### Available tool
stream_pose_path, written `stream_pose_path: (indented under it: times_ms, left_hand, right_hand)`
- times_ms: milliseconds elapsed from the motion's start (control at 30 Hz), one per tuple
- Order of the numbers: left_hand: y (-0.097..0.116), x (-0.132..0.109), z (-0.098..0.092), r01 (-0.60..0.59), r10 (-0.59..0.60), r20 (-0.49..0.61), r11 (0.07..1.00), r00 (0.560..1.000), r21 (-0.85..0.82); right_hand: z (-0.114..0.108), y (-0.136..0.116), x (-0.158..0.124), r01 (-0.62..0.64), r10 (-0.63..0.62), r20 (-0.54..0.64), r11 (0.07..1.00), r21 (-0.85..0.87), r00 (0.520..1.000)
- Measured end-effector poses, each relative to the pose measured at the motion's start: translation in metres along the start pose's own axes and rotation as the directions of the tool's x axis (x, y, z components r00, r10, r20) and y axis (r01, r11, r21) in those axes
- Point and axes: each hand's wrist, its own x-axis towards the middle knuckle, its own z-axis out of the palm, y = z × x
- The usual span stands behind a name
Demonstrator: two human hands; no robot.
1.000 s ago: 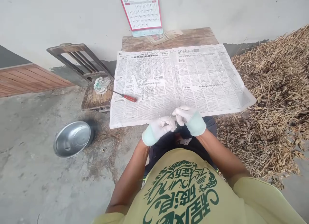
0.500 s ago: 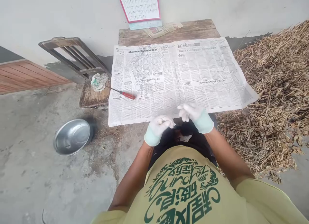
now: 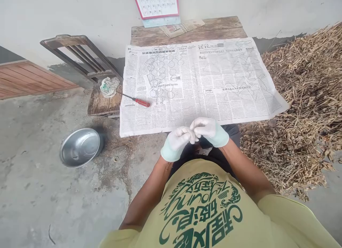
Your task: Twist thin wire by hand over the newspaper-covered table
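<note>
My left hand (image 3: 176,143), in a white glove with a pale green cuff, is closed in a pinch just off the table's near edge. My right hand (image 3: 210,131), gloved the same way, also pinches, its fingertips meeting those of the left. A thin wire (image 3: 186,124) sticks up between the fingers; most of it is hidden. Beyond them, newspaper (image 3: 187,112) covers the table. Thin wire rings (image 3: 160,68) lie linked or overlapping on its left half, and loose bent wires (image 3: 247,73) are scattered over its right half.
A red-handled screwdriver (image 3: 141,102) and a white strip (image 3: 148,83) lie on the newspaper's left. A wooden chair (image 3: 103,102) holds a crumpled plastic bag (image 3: 109,87). A metal basin (image 3: 81,148) stands on the floor; dry stalks (image 3: 301,134) pile up at right. A calendar (image 3: 157,4) hangs behind.
My right hand has moved left and met my left hand, so the fingertips that were apart now touch. The things on the table have stayed in place.
</note>
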Motion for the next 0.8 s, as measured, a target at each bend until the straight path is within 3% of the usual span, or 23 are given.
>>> stream_pose_path:
  times_ms: [300, 567, 667, 800]
  left_hand:
    - [-0.002, -0.007, -0.001, 0.035, -0.035, 0.007, 0.999, 0.999, 0.011]
    - [-0.002, -0.011, 0.004, 0.042, -0.041, -0.019, 0.996, 0.999, 0.073]
    - [-0.002, -0.010, 0.007, 0.038, -0.037, -0.029, 0.999, 0.999, 0.033]
    - [-0.003, -0.012, 0.013, 0.090, -0.089, -0.092, 0.996, 0.992, 0.010]
  right_hand:
    - [0.010, -0.016, -0.013, -0.046, 0.040, -0.078, 0.996, -0.073, 0.996]
    - [0.008, -0.005, -0.014, -0.073, 0.069, -0.104, 0.997, -0.033, 0.992]
    - [0.004, -0.005, -0.013, -0.060, 0.058, -0.060, 0.998, -0.020, 0.996]
    - [0.000, -0.015, -0.014, -0.011, 0.012, 0.092, 1.000, -0.010, 0.996]
